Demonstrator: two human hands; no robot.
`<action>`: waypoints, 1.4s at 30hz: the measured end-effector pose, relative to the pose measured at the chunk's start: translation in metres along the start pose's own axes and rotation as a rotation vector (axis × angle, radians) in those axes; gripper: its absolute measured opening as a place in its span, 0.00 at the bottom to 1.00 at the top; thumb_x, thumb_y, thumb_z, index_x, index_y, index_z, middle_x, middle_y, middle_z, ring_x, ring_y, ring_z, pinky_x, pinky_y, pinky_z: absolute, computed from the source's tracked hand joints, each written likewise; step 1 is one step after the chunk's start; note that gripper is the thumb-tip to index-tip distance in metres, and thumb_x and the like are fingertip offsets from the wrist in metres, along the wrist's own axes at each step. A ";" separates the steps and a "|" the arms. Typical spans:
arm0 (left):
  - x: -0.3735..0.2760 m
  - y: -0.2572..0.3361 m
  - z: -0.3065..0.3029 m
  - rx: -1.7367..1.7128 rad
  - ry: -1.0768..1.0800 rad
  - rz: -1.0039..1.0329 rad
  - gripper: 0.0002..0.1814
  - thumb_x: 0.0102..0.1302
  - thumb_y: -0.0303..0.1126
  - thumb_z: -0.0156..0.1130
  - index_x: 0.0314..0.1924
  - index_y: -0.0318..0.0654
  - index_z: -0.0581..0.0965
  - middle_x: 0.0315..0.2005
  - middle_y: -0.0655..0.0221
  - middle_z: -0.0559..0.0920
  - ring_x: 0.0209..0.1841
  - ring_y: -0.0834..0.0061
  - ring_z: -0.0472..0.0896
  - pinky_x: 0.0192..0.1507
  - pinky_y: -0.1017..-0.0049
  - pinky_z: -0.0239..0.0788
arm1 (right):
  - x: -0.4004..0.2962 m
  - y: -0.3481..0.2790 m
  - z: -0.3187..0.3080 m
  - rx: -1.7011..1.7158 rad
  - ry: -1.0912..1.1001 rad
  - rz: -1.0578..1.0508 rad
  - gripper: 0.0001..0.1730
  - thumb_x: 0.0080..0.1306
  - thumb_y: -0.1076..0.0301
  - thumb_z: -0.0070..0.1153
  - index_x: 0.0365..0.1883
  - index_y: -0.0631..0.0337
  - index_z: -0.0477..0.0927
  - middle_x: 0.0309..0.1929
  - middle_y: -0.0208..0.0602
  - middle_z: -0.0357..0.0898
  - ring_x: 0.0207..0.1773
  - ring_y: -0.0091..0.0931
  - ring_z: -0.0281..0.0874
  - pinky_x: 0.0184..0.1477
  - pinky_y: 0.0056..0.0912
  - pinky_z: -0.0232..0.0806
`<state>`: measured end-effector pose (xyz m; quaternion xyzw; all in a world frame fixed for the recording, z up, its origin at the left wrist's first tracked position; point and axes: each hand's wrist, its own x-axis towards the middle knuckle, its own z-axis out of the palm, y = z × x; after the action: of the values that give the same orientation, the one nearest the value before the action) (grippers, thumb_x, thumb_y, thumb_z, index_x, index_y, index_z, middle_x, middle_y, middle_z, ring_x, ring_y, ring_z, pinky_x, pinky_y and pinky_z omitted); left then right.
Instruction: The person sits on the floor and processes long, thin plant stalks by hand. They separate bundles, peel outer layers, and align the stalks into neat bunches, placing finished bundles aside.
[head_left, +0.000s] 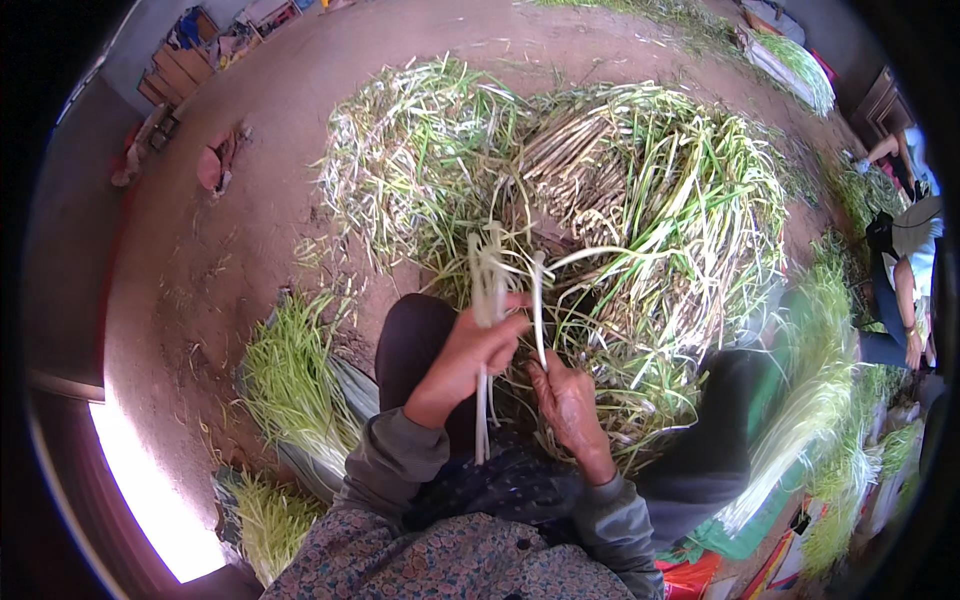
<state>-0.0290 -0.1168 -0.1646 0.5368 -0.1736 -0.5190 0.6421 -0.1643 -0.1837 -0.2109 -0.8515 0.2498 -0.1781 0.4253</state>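
Over my lap, my left hand (476, 349) is closed around several pale stalks (482, 420), whose upper ends are blurred and whose lower ends hang below the fist. Close to its right, my right hand (566, 397) grips a single white stalk (538, 315) between thumb and fingers, upright, with a long curled leaf at its top. Beyond both hands lies a large heap of green and whitish stalks and leaves (697, 195), with brownish stalks (574, 154) laid side by side within it. The stalks resemble garlic shoots or a similar plant; the exact kind is unclear.
A heap of loose trimmings (420, 157) lies at the upper left. Green bundles (292, 375) rest beside my left leg; long pale-green stalks (795, 420) lie on green sheeting (750, 529) at my right. Another person (907, 262) is at the far right. A pink object (210, 166) lies on the floor.
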 end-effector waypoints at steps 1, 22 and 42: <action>-0.001 -0.004 0.002 0.193 -0.086 0.038 0.15 0.62 0.33 0.51 0.46 0.32 0.71 0.14 0.81 0.65 0.14 0.91 0.59 0.15 0.86 0.48 | 0.001 -0.006 -0.004 -0.113 -0.031 -0.004 0.07 0.59 0.67 0.51 0.31 0.62 0.71 0.16 0.47 0.70 0.20 0.42 0.71 0.22 0.42 0.61; 0.000 0.060 -0.095 -0.607 -0.015 0.388 0.22 0.66 0.41 0.46 0.51 0.30 0.66 0.07 0.83 0.60 0.09 0.90 0.56 0.09 0.87 0.49 | 0.075 0.090 0.048 0.755 0.324 0.572 0.39 0.58 0.56 0.56 0.57 0.73 0.55 0.37 0.49 0.75 0.31 0.31 0.77 0.26 0.27 0.71; 0.012 -0.005 0.013 0.421 -0.164 0.214 0.12 0.56 0.31 0.61 0.37 0.30 0.76 0.19 0.73 0.75 0.19 0.87 0.70 0.19 0.84 0.60 | -0.006 -0.017 -0.022 -0.086 0.065 -0.021 0.12 0.61 0.67 0.52 0.23 0.66 0.73 0.12 0.41 0.68 0.13 0.32 0.68 0.17 0.35 0.59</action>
<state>-0.0370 -0.1335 -0.1685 0.5932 -0.3853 -0.4423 0.5513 -0.1763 -0.1854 -0.1852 -0.8653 0.2619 -0.1990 0.3781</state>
